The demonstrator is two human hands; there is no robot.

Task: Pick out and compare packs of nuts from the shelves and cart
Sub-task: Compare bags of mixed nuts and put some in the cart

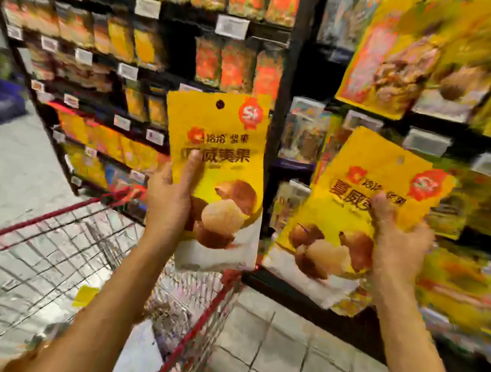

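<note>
The left hand (168,202) clenches its fingers on one yellow pack (229,137), and the right hand (400,244) on a tilted second pack (368,164). A red cart (203,321) sits lower left, with stocked shelves (181,16) behind.

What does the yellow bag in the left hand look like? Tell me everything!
The yellow bag is a shiny pouch with a white bottom, a round hanging hole, a red badge at its top corner, dark characters and a picture of brown nuts with one pale kernel. It stands nearly upright above the cart. The left hand grips its left edge, thumb across the front. The right hand holds a matching bag beside it, not touching.
</note>
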